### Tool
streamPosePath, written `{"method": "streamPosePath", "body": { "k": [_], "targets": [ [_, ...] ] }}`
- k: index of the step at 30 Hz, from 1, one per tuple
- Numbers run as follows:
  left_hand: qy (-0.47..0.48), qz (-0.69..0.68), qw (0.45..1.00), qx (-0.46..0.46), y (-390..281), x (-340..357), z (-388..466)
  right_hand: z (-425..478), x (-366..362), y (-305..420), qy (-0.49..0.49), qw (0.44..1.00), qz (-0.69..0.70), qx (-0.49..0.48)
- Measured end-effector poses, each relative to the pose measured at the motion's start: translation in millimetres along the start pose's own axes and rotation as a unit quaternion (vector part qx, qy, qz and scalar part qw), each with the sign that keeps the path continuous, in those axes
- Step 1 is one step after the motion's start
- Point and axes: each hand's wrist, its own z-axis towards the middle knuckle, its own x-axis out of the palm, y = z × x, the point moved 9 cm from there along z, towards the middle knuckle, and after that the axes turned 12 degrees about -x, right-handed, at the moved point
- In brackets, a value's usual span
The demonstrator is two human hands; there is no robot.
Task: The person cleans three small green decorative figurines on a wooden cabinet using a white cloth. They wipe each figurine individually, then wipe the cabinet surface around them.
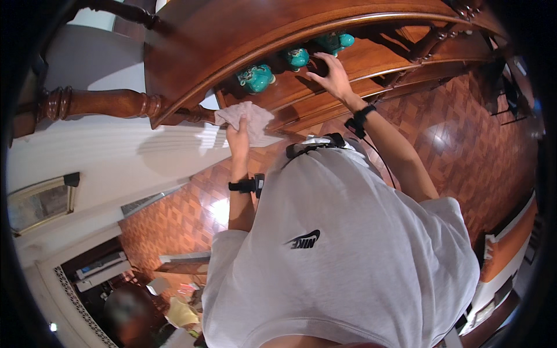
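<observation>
My left hand (238, 141) grips a pale pinkish cloth (250, 119), its thumb on top. The cloth lies against the thin end of a turned wooden post (191, 115) of the shelf unit. Over the lower shelf (287, 93), my right hand (334, 78) is spread with thumb and fingers apart and nothing in it. Nearest to its fingertips is a small glazed turquoise ceramic ornament (298, 57). A larger turquoise ornament (256, 78) stands to the left, and another turquoise ornament (335, 42) to the right, partly hidden under the upper shelf.
The polished upper shelf (270, 30) overhangs the ornaments. More turned posts (428, 43) support the right side. A white wall (109, 148) runs along the left, above a parquet floor (457, 117). Behind at lower left, a blurred person (128, 311) is near a yellow item (182, 312).
</observation>
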Motion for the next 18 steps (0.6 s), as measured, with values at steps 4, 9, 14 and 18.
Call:
{"method": "streamPosePath", "body": {
  "k": [4,9,14,18],
  "targets": [
    [-0.055,-0.010,0.996,0.068,3,10,26,-30,-64,-44,-0.021,0.998,-0.035,0.048],
    [-0.120,0.075,0.987,0.075,2,40,49,-2,-101,-89,-0.009,0.997,-0.060,0.038],
    [-0.077,0.076,0.987,0.120,-43,79,47,29,-72,-109,0.056,0.996,0.014,0.062],
    [-0.264,0.231,0.932,0.090,-23,74,44,43,-38,-111,0.068,0.988,0.065,0.121]
  ]
}}
